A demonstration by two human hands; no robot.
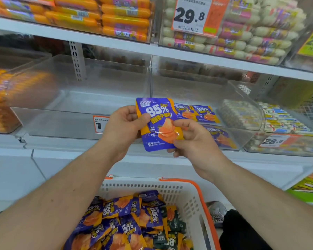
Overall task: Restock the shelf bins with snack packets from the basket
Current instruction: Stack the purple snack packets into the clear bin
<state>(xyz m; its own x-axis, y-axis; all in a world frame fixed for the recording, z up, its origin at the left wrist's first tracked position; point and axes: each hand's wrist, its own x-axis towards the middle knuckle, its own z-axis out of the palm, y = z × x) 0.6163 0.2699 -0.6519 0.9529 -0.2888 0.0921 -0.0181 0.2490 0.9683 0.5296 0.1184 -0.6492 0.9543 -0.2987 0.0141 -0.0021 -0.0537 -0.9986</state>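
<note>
I see the left hand (pixel 124 127) and right hand (pixel 192 139) pinching one purple snack packet (pixel 156 123) upright before a clear shelf bin (pixel 215 91); more packets fill the white basket (pixel 188 199) near the bottom edge

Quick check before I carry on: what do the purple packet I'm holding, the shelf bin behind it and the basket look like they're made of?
Purple and orange snack packet: likely glossy plastic film; it shows glare and crinkles under the fingers.
Clear shelf bin: seemingly rigid transparent plastic, perhaps acrylic; packets show through its reflective walls.
White perforated basket: apparently moulded matt plastic, with an orange rim.
</note>
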